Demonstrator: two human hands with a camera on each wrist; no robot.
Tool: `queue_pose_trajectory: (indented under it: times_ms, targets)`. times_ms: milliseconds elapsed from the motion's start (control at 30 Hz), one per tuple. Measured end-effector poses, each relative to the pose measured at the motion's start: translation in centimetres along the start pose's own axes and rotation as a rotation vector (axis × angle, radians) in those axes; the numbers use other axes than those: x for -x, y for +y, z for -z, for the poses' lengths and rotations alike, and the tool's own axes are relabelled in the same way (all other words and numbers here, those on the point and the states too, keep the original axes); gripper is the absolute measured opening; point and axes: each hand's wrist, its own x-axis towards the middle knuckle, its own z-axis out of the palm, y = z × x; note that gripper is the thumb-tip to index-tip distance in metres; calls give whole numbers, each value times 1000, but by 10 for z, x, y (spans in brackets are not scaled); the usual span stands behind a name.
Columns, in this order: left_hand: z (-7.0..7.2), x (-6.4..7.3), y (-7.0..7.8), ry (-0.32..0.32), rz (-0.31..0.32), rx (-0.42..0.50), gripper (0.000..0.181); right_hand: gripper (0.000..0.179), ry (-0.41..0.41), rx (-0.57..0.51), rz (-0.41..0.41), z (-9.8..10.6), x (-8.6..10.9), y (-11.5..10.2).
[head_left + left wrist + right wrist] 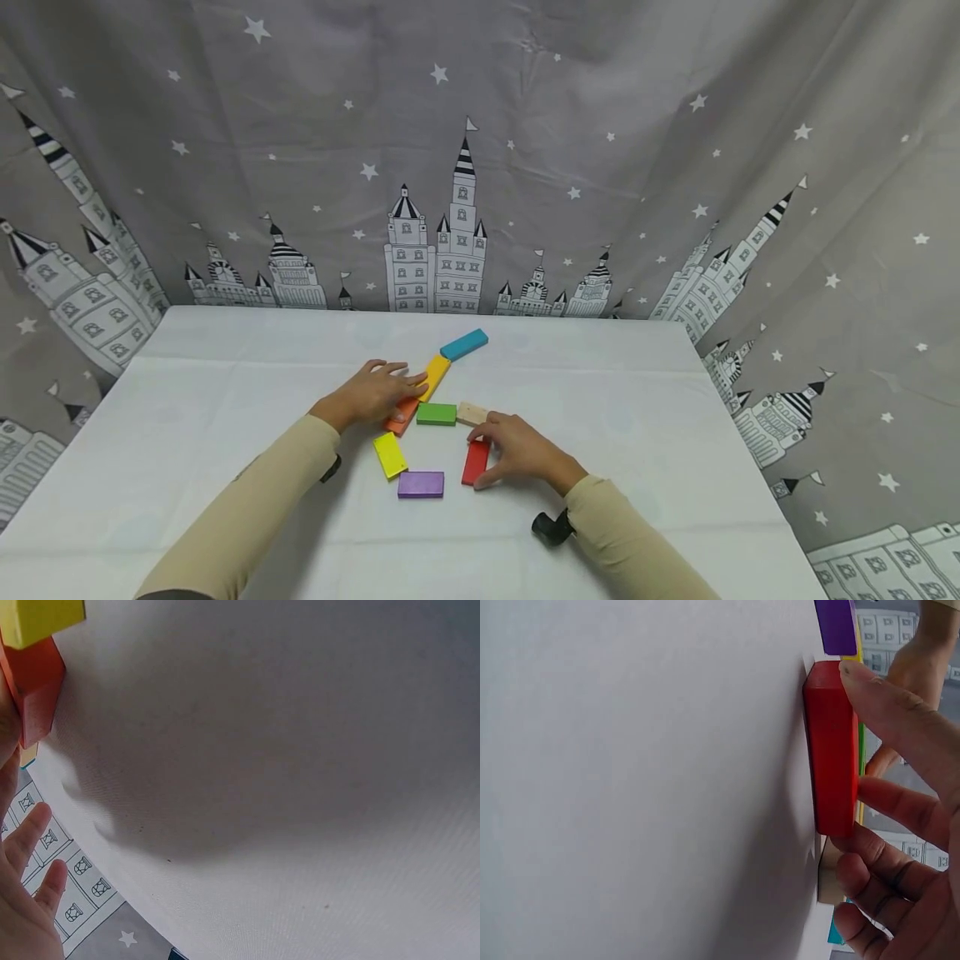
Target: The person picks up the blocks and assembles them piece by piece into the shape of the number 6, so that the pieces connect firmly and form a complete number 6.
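On the white table, my right hand [521, 450] pinches a red block [476, 462] lengthwise, thumb at its near end and fingers at its far end. The right wrist view shows the red block [832, 750] lying flat between them. My left hand [375, 393] rests its thumb on an orange block [402, 415], and a fingertip touches the amber block [435, 377] beyond it. Its other fingers [30, 832] are spread in the left wrist view. Between the hands are a green block [437, 414] and a plain wooden block [472, 413], end to end.
A blue block [464, 344] continues from the amber one at the far end. Nearer me lie a yellow block [390, 455] and a purple block [421, 484], their corners close. Behind the white table [225, 358] hangs a grey curtain [525, 100] with castles and stars.
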Motion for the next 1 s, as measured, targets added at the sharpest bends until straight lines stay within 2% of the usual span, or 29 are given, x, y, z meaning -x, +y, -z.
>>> queue_pose_trajectory:
  times_ms: [333,1000]
  targets:
    - [0,0,-1,-12,14,-5,57,59,32,47,44,-7,-5,-11]
    - [0,0,-1,5,0,-11,55,62,39,62,14,-11,-4,-21]
